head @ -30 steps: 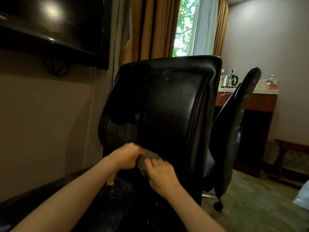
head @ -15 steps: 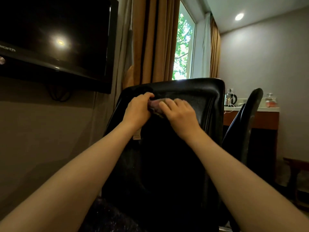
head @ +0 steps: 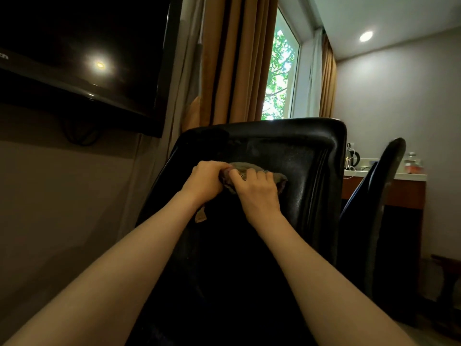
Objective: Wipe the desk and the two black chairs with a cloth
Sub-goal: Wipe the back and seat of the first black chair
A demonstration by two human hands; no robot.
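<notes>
I think the job is partway done. The left hand [head: 204,179] curls its fingers round one end of the cloth [head: 275,177], bunched high on the back of the near black chair [head: 311,151]. The right hand [head: 257,192] grips the other end with bent fingers. Both arms reach forward. The other black chair [head: 389,176], to the right, has no cloth on it. The desk I cannot see.

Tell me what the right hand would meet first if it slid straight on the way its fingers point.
The right hand points up and leftward across the cloth it grips on the near black chair's backrest. Straight on, it would probably meet the left hand first; depth is unclear.
</notes>
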